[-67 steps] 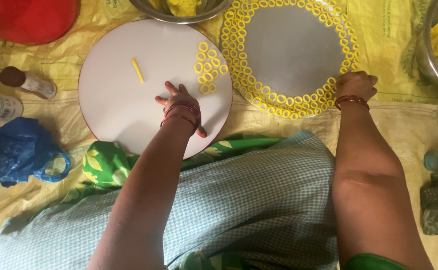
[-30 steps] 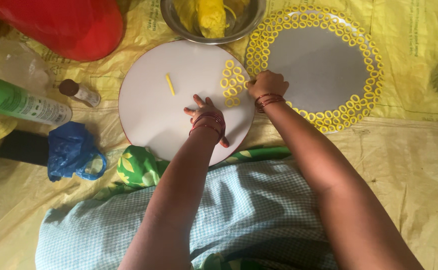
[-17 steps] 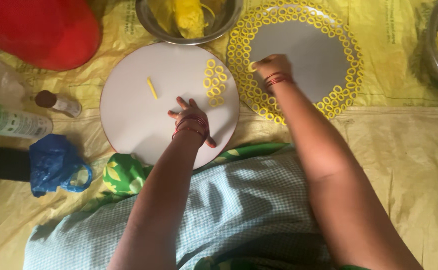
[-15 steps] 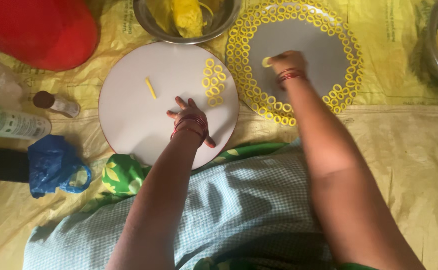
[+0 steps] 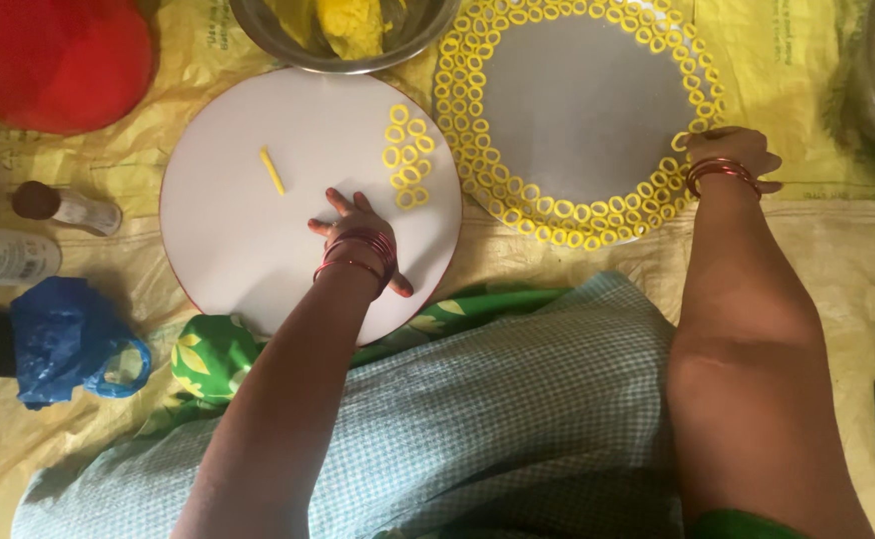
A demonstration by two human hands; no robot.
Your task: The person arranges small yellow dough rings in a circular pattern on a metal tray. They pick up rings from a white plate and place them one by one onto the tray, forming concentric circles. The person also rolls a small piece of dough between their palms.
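While resting flat and empty on white round board [image 5: 258, 240], left hand [image 5: 357, 222] spread beside small cluster of yellow dough rings [image 5: 406, 155]; right hand [image 5: 732, 152] pinching one ring [image 5: 679, 141] at edge of ring-lined grey tray [image 5: 577, 100].

Yellow rings [image 5: 406, 160] sit on a white board [image 5: 248, 220] and edge a grey plate [image 5: 577, 100]. The sheet [image 5: 817, 60] is yellow, the bag [image 5: 63, 339] blue, the lid [image 5: 53, 60] red, the cloth [image 5: 517, 399] pale green check.

My right hand [image 5: 732, 160] has moved from the middle of the grey plate [image 5: 577, 110] to its right rim, laying a yellow ring [image 5: 679, 141] there.
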